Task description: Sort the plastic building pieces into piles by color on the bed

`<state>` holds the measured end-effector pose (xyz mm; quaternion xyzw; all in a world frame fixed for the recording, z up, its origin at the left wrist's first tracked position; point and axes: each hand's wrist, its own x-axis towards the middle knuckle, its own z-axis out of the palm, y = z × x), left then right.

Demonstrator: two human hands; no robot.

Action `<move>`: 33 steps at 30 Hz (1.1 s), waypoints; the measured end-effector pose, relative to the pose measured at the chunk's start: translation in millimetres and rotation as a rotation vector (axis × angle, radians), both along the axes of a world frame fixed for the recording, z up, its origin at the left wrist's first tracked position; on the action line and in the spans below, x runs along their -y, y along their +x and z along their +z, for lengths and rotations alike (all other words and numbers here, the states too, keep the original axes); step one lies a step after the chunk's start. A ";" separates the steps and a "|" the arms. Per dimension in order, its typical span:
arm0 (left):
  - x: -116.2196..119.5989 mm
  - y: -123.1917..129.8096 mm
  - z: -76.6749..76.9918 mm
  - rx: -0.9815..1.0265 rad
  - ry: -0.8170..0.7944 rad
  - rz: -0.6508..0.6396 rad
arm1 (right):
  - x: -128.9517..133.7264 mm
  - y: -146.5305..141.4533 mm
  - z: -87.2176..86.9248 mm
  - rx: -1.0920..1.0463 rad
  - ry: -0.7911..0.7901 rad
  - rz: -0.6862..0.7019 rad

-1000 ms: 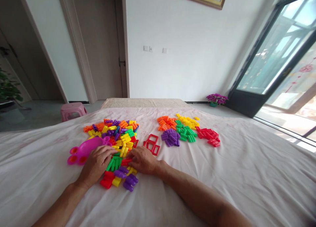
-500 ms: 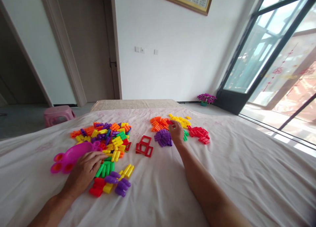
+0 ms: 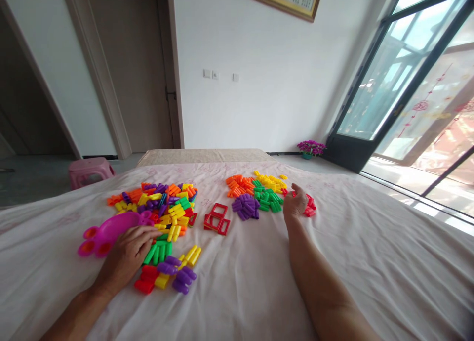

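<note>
My right hand [image 3: 295, 204] is over the pile of red plastic building blocks [image 3: 310, 205], with thumb and fingers apart and part of the pile hidden behind it. My left hand [image 3: 134, 247] lies with its fingers stretched out between a pink animal-shaped tray [image 3: 120, 226] and a mixed heap of blocks [image 3: 157, 197]. Its fingertips are at the heap's near edge, by yellow blocks [image 3: 173, 233] and green blocks [image 3: 158, 252]. Beside the red pile are sorted piles of green blocks [image 3: 269, 200], purple blocks [image 3: 245, 207], orange blocks [image 3: 240, 185] and yellow blocks [image 3: 272, 183].
Red rectangular frames [image 3: 217, 219] lie between the heap and the sorted piles. Purple blocks [image 3: 182, 280] and red blocks [image 3: 146, 279] sit nearest me. A wrinkled pale cloth [image 3: 244, 291] covers the surface. A pink stool [image 3: 91, 170] stands beyond the left edge.
My right hand has moved right, from beside the orange and green piles to the red pile, uncovering the green blocks. The red block at its fingers is no longer distinguishable. My left hand stays put.
</note>
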<state>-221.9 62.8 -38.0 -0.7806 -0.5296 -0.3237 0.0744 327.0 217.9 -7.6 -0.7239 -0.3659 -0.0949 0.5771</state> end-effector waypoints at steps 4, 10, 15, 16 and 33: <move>3.2 3.5 4.8 0.004 -0.021 0.012 | -5.4 -55.2 4.6 0.033 0.061 0.401; 4.9 5.3 6.9 -0.010 -0.048 0.041 | 33.2 -157.8 16.0 0.298 -0.088 1.102; 5.5 6.5 8.3 -0.014 -0.050 0.040 | 83.4 -214.1 24.5 0.562 -0.164 1.569; 5.6 6.7 8.5 -0.013 -0.051 0.041 | 90.4 -220.8 24.9 0.617 -0.165 1.635; 3.1 2.6 4.1 0.005 -0.024 0.030 | 89.8 -221.6 22.3 0.487 -0.321 1.541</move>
